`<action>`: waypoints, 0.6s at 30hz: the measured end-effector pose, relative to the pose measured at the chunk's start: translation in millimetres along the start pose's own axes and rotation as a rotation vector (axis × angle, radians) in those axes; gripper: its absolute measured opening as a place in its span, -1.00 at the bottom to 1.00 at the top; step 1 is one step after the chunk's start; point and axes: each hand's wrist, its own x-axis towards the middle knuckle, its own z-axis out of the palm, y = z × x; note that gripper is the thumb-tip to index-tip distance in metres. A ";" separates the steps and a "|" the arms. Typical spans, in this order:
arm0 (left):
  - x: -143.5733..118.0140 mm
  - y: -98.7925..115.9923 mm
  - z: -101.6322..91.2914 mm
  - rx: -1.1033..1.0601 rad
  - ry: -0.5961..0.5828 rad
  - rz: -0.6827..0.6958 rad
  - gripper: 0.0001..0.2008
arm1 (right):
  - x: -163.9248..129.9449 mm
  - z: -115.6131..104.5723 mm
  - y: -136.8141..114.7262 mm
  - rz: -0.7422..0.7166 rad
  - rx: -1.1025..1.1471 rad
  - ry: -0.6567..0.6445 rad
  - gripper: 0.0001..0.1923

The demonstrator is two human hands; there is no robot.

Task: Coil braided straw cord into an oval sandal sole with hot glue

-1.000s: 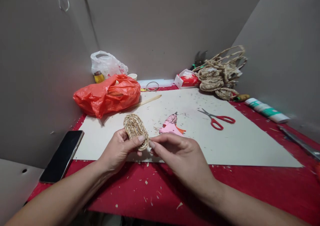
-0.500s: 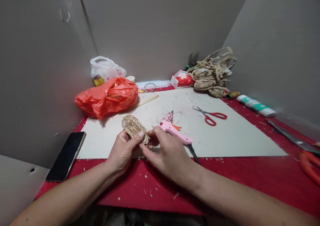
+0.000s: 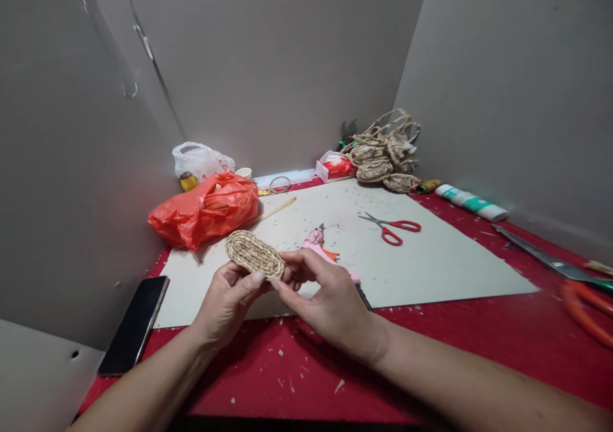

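Note:
Both hands meet at a small oval coil of woven straw rope (image 3: 253, 253), held above the near edge of a white board (image 3: 431, 260). My left hand (image 3: 227, 301) grips its near end between thumb and fingers. My right hand (image 3: 325, 301) pinches the coil's right end with thumb and forefinger. Just behind my right hand a pink glue gun (image 3: 320, 244) lies on the board, partly hidden by the fingers.
A red orange plastic bag (image 3: 205, 208) and a white bag (image 3: 201, 161) sit at back left. Red scissors (image 3: 393, 228) lie on the board. Straw rope coils (image 3: 383, 154) pile at the back. A phone (image 3: 135, 325) lies left, and a tube (image 3: 472, 202), a blade (image 3: 546, 260) and orange handles (image 3: 587, 307) right.
The coil has tilted flatter and my right hand has closed in on its right end. The view has shifted, so the table's things sit lower and further left.

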 end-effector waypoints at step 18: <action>-1.3 19.7 -15.8 -0.070 0.010 0.040 -0.51 | 4.5 -9.9 -8.1 0.270 0.349 0.055 -0.65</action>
